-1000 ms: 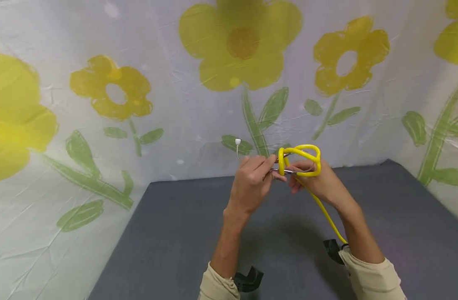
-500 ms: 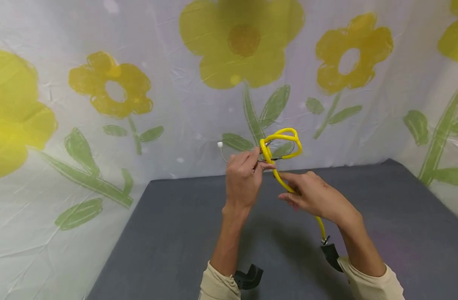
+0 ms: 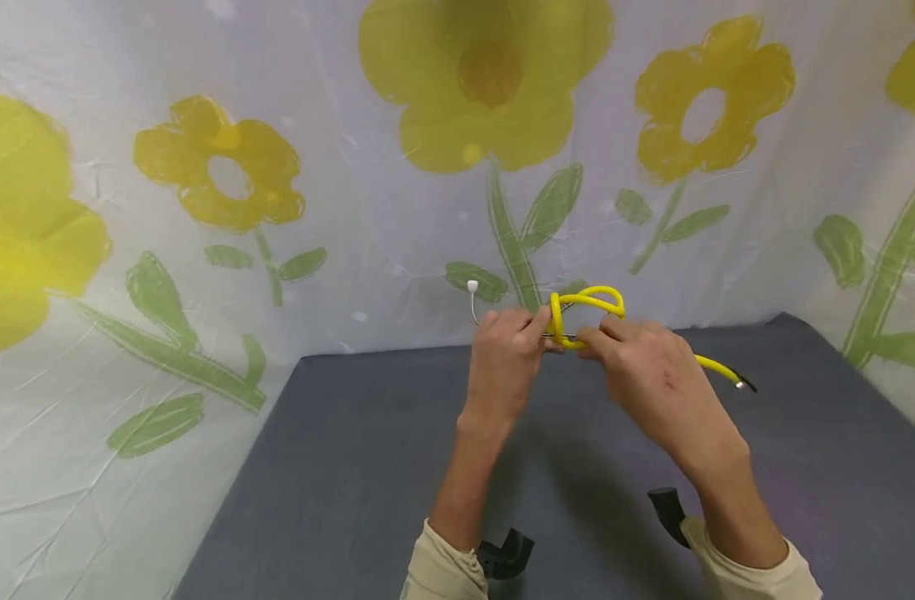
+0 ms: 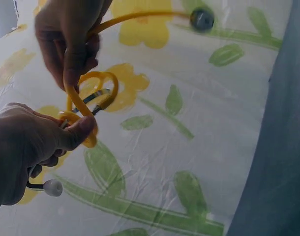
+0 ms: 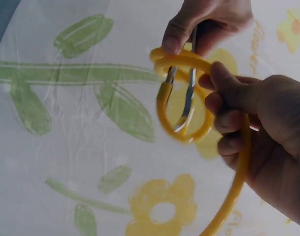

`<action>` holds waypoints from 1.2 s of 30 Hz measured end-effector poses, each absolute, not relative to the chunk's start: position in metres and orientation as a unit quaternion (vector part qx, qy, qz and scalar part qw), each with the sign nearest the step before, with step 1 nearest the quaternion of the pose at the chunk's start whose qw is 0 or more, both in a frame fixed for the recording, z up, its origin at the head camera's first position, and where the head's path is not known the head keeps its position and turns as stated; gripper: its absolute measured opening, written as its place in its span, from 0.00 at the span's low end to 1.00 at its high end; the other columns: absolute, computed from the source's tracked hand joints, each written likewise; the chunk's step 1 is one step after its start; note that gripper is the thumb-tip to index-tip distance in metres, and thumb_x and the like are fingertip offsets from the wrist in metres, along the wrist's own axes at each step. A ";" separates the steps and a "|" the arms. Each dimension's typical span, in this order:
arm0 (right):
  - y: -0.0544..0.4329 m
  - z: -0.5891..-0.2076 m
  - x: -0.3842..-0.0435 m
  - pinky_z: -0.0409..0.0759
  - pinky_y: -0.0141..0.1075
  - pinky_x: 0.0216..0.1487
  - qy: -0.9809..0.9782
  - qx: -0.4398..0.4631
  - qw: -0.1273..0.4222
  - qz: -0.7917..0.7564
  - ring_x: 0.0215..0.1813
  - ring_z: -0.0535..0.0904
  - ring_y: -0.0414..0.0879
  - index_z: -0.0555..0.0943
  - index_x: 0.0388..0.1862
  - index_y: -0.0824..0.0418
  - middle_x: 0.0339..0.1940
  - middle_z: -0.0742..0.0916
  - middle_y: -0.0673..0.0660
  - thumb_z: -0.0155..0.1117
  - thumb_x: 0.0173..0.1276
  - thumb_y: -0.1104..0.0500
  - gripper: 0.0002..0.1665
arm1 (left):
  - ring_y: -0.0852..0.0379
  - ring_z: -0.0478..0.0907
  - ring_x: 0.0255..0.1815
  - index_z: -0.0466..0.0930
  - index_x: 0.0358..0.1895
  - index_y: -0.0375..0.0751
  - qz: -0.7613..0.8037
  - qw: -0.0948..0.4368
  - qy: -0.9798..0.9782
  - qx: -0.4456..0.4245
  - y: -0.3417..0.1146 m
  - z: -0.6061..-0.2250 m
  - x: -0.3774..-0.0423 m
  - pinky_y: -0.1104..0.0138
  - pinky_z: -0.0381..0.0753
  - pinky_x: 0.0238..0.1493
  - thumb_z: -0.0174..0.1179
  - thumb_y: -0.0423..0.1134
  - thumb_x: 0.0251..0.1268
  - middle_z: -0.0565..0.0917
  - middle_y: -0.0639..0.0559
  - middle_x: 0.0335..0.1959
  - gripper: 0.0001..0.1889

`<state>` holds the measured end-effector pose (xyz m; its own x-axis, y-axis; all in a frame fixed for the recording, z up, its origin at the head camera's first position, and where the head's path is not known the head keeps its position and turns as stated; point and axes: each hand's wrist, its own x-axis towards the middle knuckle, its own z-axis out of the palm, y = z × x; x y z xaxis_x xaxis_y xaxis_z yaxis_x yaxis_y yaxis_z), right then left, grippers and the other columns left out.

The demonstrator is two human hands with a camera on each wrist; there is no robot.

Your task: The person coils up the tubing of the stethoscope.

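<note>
A stethoscope with yellow tubing (image 3: 555, 321) is held up above the table, its tube wound in loops around the metal ear tubes (image 5: 190, 93). My left hand (image 3: 506, 358) grips the ear tubes, its thumb against the wound tubing in the left wrist view. A white eartip (image 3: 472, 286) sticks out beyond that hand. My right hand (image 3: 656, 379) pinches the tubing close to the loops between thumb and fingers. From it the tube's free length (image 5: 233, 191) runs on past the curled fingers, and the round chestpiece (image 4: 202, 20) hangs at its end.
A dark grey table (image 3: 367, 467) lies below both hands. Behind it hangs a whitish curtain (image 3: 367, 208) printed with yellow flowers and green leaves. Black curved mounts (image 3: 506, 554) sit at the wrists, by the beige sleeves (image 3: 446, 567).
My right hand has left the loop, slid down to the free tubing and come back up to the loops. The tube's end has swung from below out to the right. My left hand keeps its grip.
</note>
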<state>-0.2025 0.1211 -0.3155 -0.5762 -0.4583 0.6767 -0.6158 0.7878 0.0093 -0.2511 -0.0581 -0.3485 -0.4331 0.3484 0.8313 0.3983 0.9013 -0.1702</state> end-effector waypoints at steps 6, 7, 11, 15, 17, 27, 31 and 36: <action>0.125 -0.318 -0.207 0.82 0.47 0.33 -0.840 0.300 0.435 0.121 0.30 0.82 0.57 0.88 0.41 0.69 0.32 0.88 0.62 0.83 0.52 0.71 0.17 | 0.62 0.81 0.30 0.90 0.45 0.51 -0.012 0.442 -0.859 -0.258 -0.051 -0.348 -0.248 0.69 0.66 0.34 0.75 0.59 0.42 0.84 0.59 0.27 0.26; 0.126 -0.318 -0.209 0.81 0.47 0.34 -0.833 0.298 0.449 0.122 0.31 0.82 0.57 0.88 0.40 0.69 0.32 0.87 0.63 0.84 0.51 0.71 0.17 | 0.63 0.81 0.29 0.89 0.45 0.50 -0.013 0.432 -0.861 -0.267 -0.051 -0.348 -0.247 0.69 0.66 0.34 0.75 0.59 0.42 0.84 0.59 0.26 0.26; 0.133 -0.317 -0.214 0.75 0.49 0.37 -0.816 0.290 0.483 0.131 0.33 0.82 0.59 0.88 0.37 0.68 0.30 0.85 0.63 0.87 0.46 0.69 0.19 | 0.65 0.81 0.31 0.89 0.48 0.51 -0.010 0.400 -0.861 -0.316 -0.052 -0.344 -0.245 0.70 0.65 0.36 0.74 0.59 0.44 0.85 0.60 0.28 0.26; 0.141 -0.314 -0.219 0.70 0.52 0.43 -0.817 0.287 0.477 0.150 0.38 0.82 0.60 0.89 0.37 0.66 0.31 0.86 0.62 0.87 0.45 0.67 0.19 | 0.66 0.82 0.35 0.89 0.50 0.51 0.012 0.389 -0.853 -0.348 -0.051 -0.340 -0.243 0.71 0.64 0.38 0.73 0.59 0.48 0.87 0.61 0.32 0.26; 0.145 -0.314 -0.220 0.68 0.51 0.46 -0.820 0.298 0.457 0.171 0.40 0.82 0.59 0.90 0.37 0.65 0.32 0.87 0.61 0.86 0.46 0.68 0.18 | 0.67 0.82 0.35 0.88 0.48 0.52 0.021 0.385 -0.850 -0.358 -0.052 -0.338 -0.241 0.71 0.63 0.38 0.72 0.60 0.49 0.87 0.62 0.32 0.24; 0.176 -0.320 -0.238 0.79 0.19 0.44 -0.802 0.354 0.304 0.373 0.39 0.84 0.29 0.91 0.39 0.63 0.35 0.92 0.55 0.76 0.54 0.79 0.17 | 0.65 0.78 0.32 0.87 0.46 0.50 0.007 0.359 -0.819 -0.448 -0.059 -0.333 -0.237 0.69 0.58 0.40 0.70 0.60 0.50 0.82 0.61 0.29 0.24; 0.180 -0.328 -0.248 0.81 0.20 0.46 -0.790 0.349 0.270 0.426 0.42 0.85 0.26 0.90 0.40 0.66 0.36 0.92 0.47 0.73 0.60 0.77 0.11 | 0.64 0.76 0.30 0.86 0.45 0.48 -0.014 0.357 -0.811 -0.463 -0.062 -0.333 -0.239 0.69 0.59 0.40 0.70 0.60 0.50 0.81 0.60 0.28 0.23; 0.183 -0.338 -0.255 0.84 0.24 0.39 -0.757 0.334 0.194 0.527 0.37 0.88 0.33 0.89 0.41 0.70 0.38 0.91 0.37 0.70 0.65 0.76 0.07 | 0.65 0.76 0.29 0.87 0.43 0.48 -0.029 0.362 -0.800 -0.478 -0.066 -0.332 -0.239 0.69 0.61 0.39 0.71 0.60 0.49 0.83 0.60 0.28 0.23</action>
